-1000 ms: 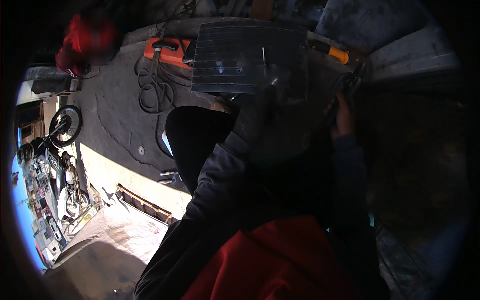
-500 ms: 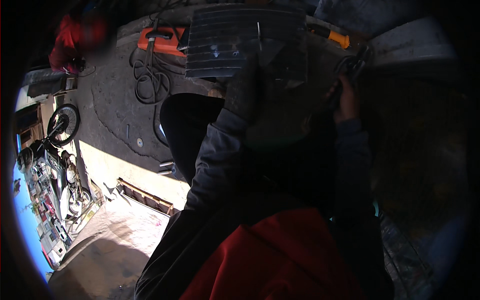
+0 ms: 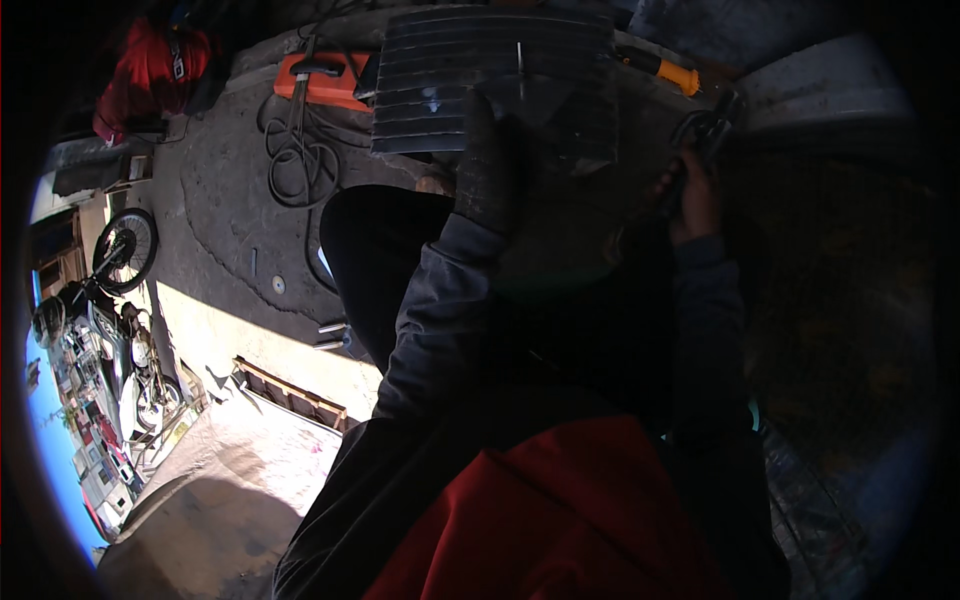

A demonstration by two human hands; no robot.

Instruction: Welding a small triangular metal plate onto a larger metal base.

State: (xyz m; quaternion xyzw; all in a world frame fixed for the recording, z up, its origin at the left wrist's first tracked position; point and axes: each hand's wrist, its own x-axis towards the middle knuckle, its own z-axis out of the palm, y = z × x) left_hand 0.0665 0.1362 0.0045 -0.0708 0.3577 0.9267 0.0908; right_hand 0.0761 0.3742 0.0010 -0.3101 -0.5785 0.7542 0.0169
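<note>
My left hand (image 3: pixel 487 165), in a dark glove, reaches over the near edge of a dark ribbed metal panel (image 3: pixel 425 60). Its fingers look stretched out, though deep shadow hides part of them, and I see nothing held in them. Just beyond those fingers a thin pale rod (image 3: pixel 520 62) stands out against the panel. On the right, my bare right hand (image 3: pixel 692 200) is closed round a dark clamp-like tool (image 3: pixel 712 128). The tool's head points up and away from me; its exact kind is too dark to tell.
An orange machine (image 3: pixel 330 85) sits left of the panel, with looped black cables (image 3: pixel 300 175) on the ground. A yellow-and-black power tool (image 3: pixel 668 72) lies beyond on the right. A person in red (image 3: pixel 160 70) is at far left, above a motorcycle (image 3: pixel 125 330). A small disc (image 3: pixel 279 286) lies nearer.
My gloved left hand has shifted slightly left and its fingers have come away from the rod's base. The right hand stays nearly in place. The person in red has moved a little.
</note>
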